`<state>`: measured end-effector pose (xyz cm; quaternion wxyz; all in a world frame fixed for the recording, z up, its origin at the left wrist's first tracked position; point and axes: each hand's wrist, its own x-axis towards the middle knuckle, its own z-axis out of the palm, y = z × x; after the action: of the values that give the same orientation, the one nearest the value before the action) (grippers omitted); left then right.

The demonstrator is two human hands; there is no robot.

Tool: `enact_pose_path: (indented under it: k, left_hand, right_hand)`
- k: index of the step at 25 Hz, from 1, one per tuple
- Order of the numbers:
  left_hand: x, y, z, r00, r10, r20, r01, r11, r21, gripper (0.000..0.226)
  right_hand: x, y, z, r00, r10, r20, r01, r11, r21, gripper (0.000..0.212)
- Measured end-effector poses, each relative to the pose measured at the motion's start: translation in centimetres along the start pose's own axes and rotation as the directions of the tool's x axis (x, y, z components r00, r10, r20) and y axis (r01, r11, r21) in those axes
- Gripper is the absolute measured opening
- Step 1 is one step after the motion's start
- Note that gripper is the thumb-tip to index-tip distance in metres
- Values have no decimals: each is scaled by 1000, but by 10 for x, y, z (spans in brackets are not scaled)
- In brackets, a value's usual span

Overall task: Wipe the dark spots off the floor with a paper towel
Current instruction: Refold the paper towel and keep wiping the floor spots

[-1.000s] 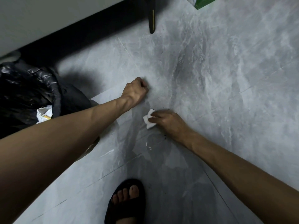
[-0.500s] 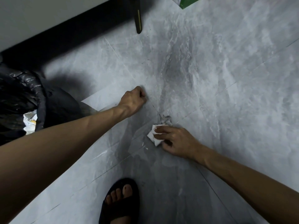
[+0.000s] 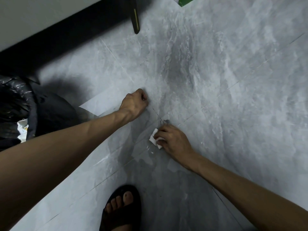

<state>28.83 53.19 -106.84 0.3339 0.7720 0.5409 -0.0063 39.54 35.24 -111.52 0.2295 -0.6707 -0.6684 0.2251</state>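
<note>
a person is crouching over a grey marbled floor [image 3: 233, 80], seen from above. the right hand [image 3: 175, 140] is pressing a small crumpled white towel [image 3: 154, 139] flat against the tiles, the fingers [image 3: 162, 130] curled over it and pinching it closed; the towel is peeking out on the hand's left side. just beyond the fingertips, touching or nearly touching them, a small dark spot [image 3: 166, 121] is sitting where two thin tile seams are crossing. a few tiny dark specks [image 3: 141, 65] are lying farther up the floor, well apart from the towel. wet-looking patches [image 3: 145, 160] are showing on the tiles just below the right hand.

the left hand [image 3: 135, 102] is resting as a closed fist on the floor, up and to the left of the towel, holding nothing visible. a foot in a black sandal [image 3: 122, 209] is standing at the bottom edge, between the two forearms. a bin lined with a black bag [image 3: 15, 104] is sitting at the left, white scraps [image 3: 22, 129] showing inside it. a dark baseboard [image 3: 66, 30] is running along the top left, a black strip with a yellow line [image 3: 135, 17] is lying beside it, and a green box corner [image 3: 186, 1] is showing at the top edge.
</note>
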Motion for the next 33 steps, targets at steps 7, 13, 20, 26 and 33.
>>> enact_pose_path:
  k: [7, 13, 20, 26, 33]
  left_hand:
    - [-8, -7, 8, 991, 119, 65, -126, 984, 125, 8]
    - [-4, -4, 10, 983, 121, 142, -144, 976, 165, 9]
    - [0, -3, 8, 982, 83, 170, -114, 977, 180, 22]
    - [-2, 8, -19, 973, 24, 231, -32, 999, 32, 24]
    - [-13, 58, -56, 923, 287, 255, -182, 911, -370, 18]
  right_hand:
    - [8, 10, -23, 994, 113, 13, -112, 993, -40, 15]
    - [28, 50, -73, 920, 268, -288, -293, 955, -49, 18]
    - [12, 35, -41, 900, 356, -250, -377, 925, -40, 23]
    - [16, -22, -19, 970, 244, 2, -239, 949, 204, 18]
    - [69, -10, -115, 809, 584, 72, -417, 482, 771, 27]
